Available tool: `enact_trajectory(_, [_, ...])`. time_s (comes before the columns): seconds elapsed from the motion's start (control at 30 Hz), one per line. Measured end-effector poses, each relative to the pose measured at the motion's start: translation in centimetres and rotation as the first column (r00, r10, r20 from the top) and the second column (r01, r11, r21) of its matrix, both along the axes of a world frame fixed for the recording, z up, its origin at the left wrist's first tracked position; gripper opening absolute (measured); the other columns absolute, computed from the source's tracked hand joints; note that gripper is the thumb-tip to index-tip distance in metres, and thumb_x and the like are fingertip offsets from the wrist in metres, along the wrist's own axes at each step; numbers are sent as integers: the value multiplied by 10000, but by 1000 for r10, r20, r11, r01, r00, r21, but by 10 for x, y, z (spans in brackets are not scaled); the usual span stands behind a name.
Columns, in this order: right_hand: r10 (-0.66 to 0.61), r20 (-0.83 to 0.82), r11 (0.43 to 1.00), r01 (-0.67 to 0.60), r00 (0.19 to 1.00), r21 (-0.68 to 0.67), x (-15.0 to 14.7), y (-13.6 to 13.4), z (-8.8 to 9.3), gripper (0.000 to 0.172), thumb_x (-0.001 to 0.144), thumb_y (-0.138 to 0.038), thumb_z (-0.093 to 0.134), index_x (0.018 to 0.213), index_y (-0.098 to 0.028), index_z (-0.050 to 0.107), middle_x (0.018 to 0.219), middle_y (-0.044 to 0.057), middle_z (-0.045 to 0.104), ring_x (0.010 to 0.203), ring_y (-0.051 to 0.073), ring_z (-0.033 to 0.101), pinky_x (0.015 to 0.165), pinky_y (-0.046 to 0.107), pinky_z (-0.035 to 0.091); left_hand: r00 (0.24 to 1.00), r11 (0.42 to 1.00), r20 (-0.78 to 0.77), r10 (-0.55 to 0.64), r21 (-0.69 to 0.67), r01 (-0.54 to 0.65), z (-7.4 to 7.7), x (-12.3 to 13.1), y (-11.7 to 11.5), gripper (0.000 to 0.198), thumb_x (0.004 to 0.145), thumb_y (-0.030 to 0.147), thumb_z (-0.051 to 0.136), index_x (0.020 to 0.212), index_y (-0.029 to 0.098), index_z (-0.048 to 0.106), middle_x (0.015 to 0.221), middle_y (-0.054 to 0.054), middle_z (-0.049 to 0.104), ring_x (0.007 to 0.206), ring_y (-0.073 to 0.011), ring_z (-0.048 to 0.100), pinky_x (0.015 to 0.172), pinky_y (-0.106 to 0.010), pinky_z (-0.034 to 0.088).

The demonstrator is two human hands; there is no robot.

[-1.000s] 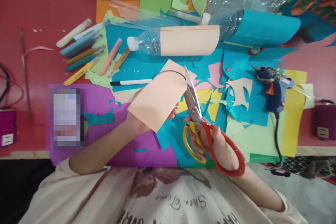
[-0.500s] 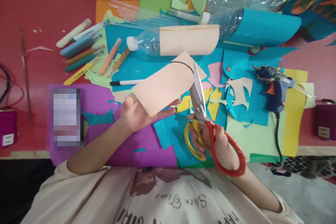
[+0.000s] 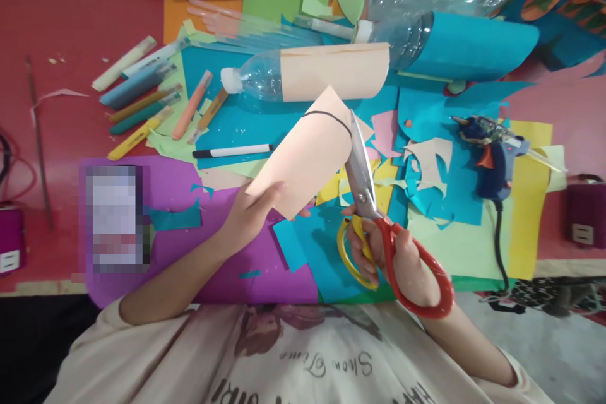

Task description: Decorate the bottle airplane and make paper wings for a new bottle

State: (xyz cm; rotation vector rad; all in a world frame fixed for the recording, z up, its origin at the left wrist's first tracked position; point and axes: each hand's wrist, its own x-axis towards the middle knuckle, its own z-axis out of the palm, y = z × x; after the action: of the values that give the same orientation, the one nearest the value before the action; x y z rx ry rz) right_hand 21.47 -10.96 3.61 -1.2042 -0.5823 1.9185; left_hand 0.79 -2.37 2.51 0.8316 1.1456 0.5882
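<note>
My left hand (image 3: 253, 211) grips a peach paper piece (image 3: 307, 151) by its lower left end, thumb on top and fingers underneath. A black curved line runs across the paper near its upper end. Scissors (image 3: 362, 167) with one red and one yellow handle loop are in my right hand (image 3: 392, 252), fingers through the loops. Their blades lie at the paper's right edge, where the black line ends, with the tips pointing away from me. Just beyond the paper lies a plastic bottle (image 3: 258, 76) wrapped in peach paper.
A blue-wrapped bottle (image 3: 478, 47) lies at the back right. A glue gun (image 3: 495, 164) rests on the right, its cord hanging off the edge. Markers (image 3: 137, 91) lie at left, near a blurred phone (image 3: 113, 218). Paper scraps (image 3: 428, 161) are scattered around the middle.
My left thumb has come over the top of the peach paper, and the paper is turned steeper. The scissors stay at its right edge. The view has shifted slightly.
</note>
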Motion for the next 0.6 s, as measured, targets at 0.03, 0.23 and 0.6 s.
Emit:
enact_trajectory(0.03, [3,-1,1000,-3,1000,5,1,0,0,686,747,-834,496,1123,-262,552,751,-44,445,428,52,334,302,197,316,1000,1000,1,-16,19,16,1,0,-1,425,804,505,610,1063,172,657,763,-69,759,715,-277,752,591,-321,575])
enact_trajectory(0.23, [49,14,998,-49,999,27,6,-4,-3,681,776,-833,447,1142,-265,528,743,-49,433,439,52,312,332,201,295,998,996,20,-56,70,54,-1,-5,-1,469,820,546,608,1092,166,644,746,-79,745,684,-282,738,567,-324,566])
enact_trajectory(0.6, [96,36,995,-96,995,20,11,-4,1,686,754,-849,447,1105,-266,530,750,-51,402,436,44,281,315,190,267,1000,1000,7,23,9,-23,-1,-14,0,402,783,474,668,1051,177,697,663,-67,714,643,-298,724,595,-369,584])
